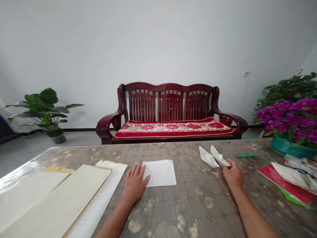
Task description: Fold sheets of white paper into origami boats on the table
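Both forearms enter from the bottom edge. Left hand (135, 185), fingers spread flat, presses the left edge of a lined paper sheet (160, 173) at centre on the table (193, 205). Right hand (232, 175), centre right, pinches a folded paper boat (215, 157). Notepads (61, 198) lie lower left.

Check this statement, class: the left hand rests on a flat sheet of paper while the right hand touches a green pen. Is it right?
Not quite. In the head view the right hand touches a folded paper boat, not the green pen, which lies apart. The left hand does rest on the flat sheet of paper.
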Demonstrator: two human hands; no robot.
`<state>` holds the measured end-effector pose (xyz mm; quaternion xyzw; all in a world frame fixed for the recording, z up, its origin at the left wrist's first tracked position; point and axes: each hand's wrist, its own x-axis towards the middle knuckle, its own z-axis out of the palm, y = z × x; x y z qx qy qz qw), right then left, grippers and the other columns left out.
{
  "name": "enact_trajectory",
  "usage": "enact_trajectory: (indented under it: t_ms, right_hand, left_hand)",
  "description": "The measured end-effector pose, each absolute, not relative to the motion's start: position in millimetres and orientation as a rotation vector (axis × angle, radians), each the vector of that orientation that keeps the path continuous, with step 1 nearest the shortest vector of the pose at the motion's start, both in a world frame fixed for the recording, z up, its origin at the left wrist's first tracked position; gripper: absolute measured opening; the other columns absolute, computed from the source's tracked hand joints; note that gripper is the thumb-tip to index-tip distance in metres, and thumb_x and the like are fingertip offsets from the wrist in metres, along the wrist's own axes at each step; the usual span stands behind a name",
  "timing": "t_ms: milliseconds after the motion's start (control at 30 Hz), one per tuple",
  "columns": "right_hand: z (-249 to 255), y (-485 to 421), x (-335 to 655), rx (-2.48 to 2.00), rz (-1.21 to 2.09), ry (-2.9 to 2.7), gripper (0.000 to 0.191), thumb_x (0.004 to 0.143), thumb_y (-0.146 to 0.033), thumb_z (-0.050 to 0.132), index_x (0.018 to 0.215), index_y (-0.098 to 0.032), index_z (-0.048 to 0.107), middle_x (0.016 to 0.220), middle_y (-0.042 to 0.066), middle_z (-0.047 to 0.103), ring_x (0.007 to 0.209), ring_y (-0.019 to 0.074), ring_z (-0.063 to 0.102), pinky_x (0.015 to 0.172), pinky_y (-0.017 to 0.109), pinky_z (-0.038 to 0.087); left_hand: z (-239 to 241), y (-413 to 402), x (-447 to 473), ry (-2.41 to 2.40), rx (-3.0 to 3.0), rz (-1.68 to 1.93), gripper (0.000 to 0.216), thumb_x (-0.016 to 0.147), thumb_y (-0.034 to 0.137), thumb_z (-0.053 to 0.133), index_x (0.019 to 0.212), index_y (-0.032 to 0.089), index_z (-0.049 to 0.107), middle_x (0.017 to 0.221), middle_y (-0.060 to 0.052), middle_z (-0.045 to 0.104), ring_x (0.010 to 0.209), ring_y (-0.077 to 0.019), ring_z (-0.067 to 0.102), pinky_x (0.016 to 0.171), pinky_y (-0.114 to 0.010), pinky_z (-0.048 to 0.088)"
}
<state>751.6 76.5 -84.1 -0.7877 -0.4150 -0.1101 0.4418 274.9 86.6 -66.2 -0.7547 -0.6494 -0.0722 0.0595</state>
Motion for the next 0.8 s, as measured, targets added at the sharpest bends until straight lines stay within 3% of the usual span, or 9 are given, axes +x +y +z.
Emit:
enact_trajectory:
  t_ms: [133, 367, 800]
  right_hand:
    - [-87.3, 77.6, 753.5, -1.94, -0.298, -1.039, 0.055, 0.065, -0.04, 0.047, 0.107, -0.013, 0.069, 0.091, 0.012, 0.06, 0.09, 0.0285, 0.051, 0.084, 0.041, 0.043]
    - [-90.7, 76.8, 757.6, -1.892, -0.331, -1.084, 0.04, 0.07, -0.037, 0.044, 0.087, -0.014, 0.072, 0.087, 0.013, 0.057, 0.091, 0.0286, 0.051, 0.085, 0.041, 0.043]
    - [-89.1, 77.6, 752.6, -1.817, -0.494, -1.199, 0.032, 0.074, -0.028, 0.045, 0.084, -0.014, 0.072, 0.096, 0.013, 0.056, 0.093, 0.026, 0.052, 0.084, 0.037, 0.044]
  left_hand:
    - [-68.3, 86.9, 274.3, -1.957, -2.282, -0.241, 0.053, 0.095, 0.042, 0.042, 0.143, 0.02, 0.048, 0.152, -0.013, 0.041, 0.143, -0.0291, 0.034, 0.115, -0.048, 0.027]
    - [-71.8, 88.0, 273.2, -1.95, -2.272, -0.258, 0.052, 0.095, 0.042, 0.041, 0.142, 0.02, 0.049, 0.152, -0.013, 0.042, 0.142, -0.0289, 0.034, 0.115, -0.048, 0.027]
    - [-71.5, 87.7, 273.3, -1.962, -2.279, -0.245, 0.053, 0.095, 0.042, 0.042, 0.142, 0.02, 0.048, 0.152, -0.013, 0.041, 0.143, -0.0292, 0.033, 0.116, -0.048, 0.025]
